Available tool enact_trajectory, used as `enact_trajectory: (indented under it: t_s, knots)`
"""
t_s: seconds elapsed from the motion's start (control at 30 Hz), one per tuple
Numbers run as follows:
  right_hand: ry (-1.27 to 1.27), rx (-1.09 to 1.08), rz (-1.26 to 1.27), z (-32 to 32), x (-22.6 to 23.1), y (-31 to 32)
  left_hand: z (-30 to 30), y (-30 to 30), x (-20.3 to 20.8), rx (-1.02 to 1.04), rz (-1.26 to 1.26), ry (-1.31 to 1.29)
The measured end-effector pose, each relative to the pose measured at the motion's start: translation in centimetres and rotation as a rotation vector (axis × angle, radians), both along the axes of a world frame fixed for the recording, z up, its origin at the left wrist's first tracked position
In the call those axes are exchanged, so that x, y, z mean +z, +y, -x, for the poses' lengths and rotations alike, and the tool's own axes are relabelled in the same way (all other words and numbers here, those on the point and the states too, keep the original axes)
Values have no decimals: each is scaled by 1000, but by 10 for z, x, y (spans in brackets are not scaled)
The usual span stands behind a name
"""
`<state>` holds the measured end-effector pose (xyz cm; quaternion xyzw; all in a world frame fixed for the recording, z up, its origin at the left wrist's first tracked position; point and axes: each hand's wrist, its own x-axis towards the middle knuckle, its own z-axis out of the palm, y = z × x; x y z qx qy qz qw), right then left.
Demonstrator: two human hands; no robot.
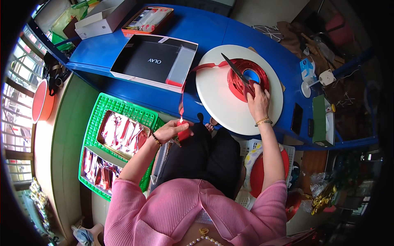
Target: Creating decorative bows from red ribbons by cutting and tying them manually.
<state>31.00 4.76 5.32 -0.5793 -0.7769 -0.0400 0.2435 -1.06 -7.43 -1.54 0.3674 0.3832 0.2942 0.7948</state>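
Observation:
My left hand (167, 132) is closed on the end of a red ribbon (181, 107), its fingers pinching a folded red length above my lap. From there the strip runs up past the black box's corner and across to a roll of red ribbon (235, 85) with a blue core (251, 75). That roll lies flat on a round white board (214, 107). Over the roll, my right hand (258, 103) grips scissors (232, 65) by their dark red handles. Their dark blades point up and left, toward the far side of the board.
On the blue table (223, 30) sit a shallow black-lined box (139, 59), an orange tray (166, 20) of small packets, a dark phone (297, 118) and a green box (319, 123). Left of my lap, a green basket (96, 115) holds two boxes of red and white strips.

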Motion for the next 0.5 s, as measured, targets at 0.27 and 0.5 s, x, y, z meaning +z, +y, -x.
enact_trajectory:
  t_s: [0.27,0.5]
  knots:
    - [22,-65,69,-15,5,4,-2,-3,-20,15,-141,233]
    - [83,-67,95,-26,2,6,11,-20,-28,-147,-242,513]
